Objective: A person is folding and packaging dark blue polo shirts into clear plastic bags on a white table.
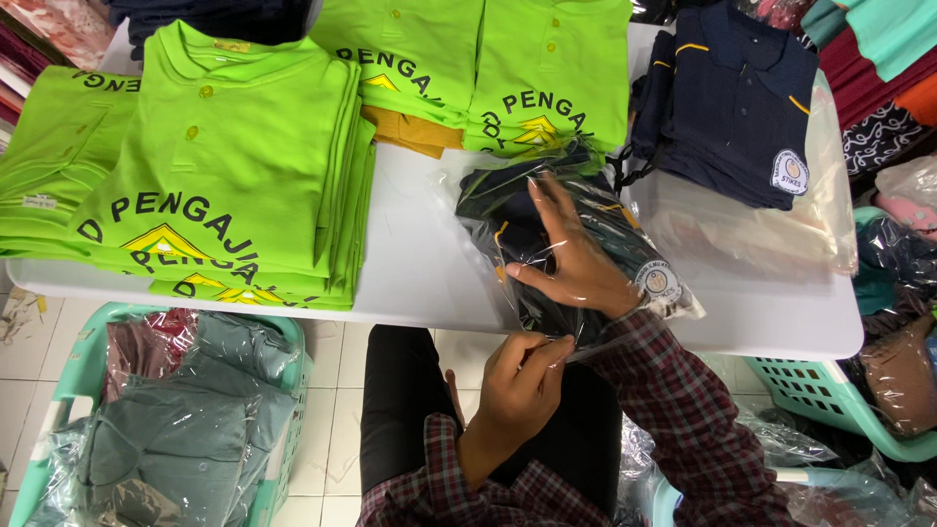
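The widest bare stretch of the white table [420, 244] runs between the tall stack of lime-green shirts [234, 176] and the bagged navy shirt [576, 244] — a hand can pass there from the near edge up toward the yellow folded garment [415, 132]. On the right, the navy shirt pile [732, 107] and an empty clear bag [761, 229] crowd the surface; only a thin strip along the near edge stays bare. Below the table, two green baskets — one at left [78, 371], one at right [830, 400] — flank the seated person's lap.
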